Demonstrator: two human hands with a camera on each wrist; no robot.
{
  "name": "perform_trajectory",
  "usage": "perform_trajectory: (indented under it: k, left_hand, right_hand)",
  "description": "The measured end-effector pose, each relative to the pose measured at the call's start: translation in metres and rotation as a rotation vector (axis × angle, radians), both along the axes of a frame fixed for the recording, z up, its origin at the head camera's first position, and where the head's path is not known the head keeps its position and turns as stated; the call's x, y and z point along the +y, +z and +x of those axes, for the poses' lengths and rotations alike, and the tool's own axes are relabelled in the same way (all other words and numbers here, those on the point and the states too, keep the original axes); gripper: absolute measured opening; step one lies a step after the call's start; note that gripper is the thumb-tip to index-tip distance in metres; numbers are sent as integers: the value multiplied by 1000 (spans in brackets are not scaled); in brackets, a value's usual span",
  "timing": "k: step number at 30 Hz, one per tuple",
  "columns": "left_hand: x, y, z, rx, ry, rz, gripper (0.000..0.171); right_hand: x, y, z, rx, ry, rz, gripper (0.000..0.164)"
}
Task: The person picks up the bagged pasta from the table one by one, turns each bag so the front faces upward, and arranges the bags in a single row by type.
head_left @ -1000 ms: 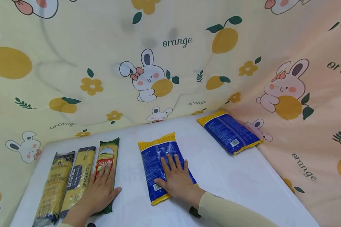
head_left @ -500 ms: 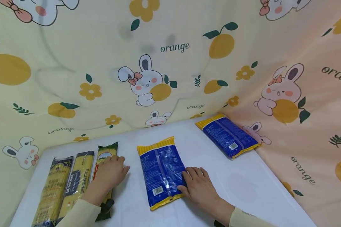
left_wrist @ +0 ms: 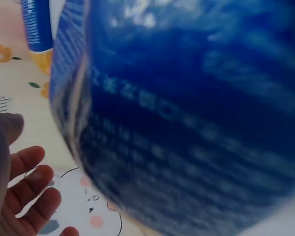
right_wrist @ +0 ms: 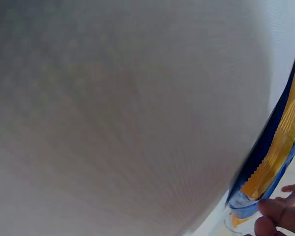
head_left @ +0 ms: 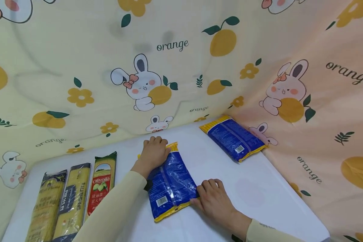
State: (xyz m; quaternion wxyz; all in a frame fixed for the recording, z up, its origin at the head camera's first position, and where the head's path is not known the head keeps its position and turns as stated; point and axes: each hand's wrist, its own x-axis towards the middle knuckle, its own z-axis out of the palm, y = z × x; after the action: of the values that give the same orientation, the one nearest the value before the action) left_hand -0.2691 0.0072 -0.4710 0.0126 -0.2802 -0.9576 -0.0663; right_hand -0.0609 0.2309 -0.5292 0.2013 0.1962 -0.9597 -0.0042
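Blue-and-yellow plastic noodle packet (head_left: 169,183) gripped at far end by left hand (head_left: 152,153), near corner pinched by right hand (head_left: 213,198); slick film — slippage onto white surface (head_left: 260,188) judged possible.

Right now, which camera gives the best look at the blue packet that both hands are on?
The head view: the whole blue packet lies flat with the left hand and right hand at opposite ends. The left wrist view shows blurred blue wrapper; the right wrist only its yellow edge.

blue packet (head_left: 169,183) with yellow crimped ends, second blue-and-yellow packet (head_left: 233,138) at the table's far right corner, white table (head_left: 254,191), cream bunny-and-orange print cloth (head_left: 78,67), cream sleeves (head_left: 115,208)
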Motion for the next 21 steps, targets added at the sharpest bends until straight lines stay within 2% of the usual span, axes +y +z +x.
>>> perform_trajectory:
  k: [6, 10, 15, 18, 21]
  left_hand:
    - [21, -5, -14, 21, -41, -27, 43]
    - [27, -12, -18, 30, -76, -113, 51]
    - [31, -22, -22, -9, -36, -180, 62]
    - [34, -26, -21, -42, -10, -165, 62]
    - [38, -28, -21, -34, -13, -158, 58]
  right_hand:
    - [1, 3, -1, -54, -103, 57, 51]
    - [0, 2, -2, -50, -106, 65, 52]
    - [-1, 0, -4, -18, -82, 61, 54]
    - [-2, -1, -5, -28, -90, 62, 53]
    - [-3, -1, -6, -54, -111, 60, 52]
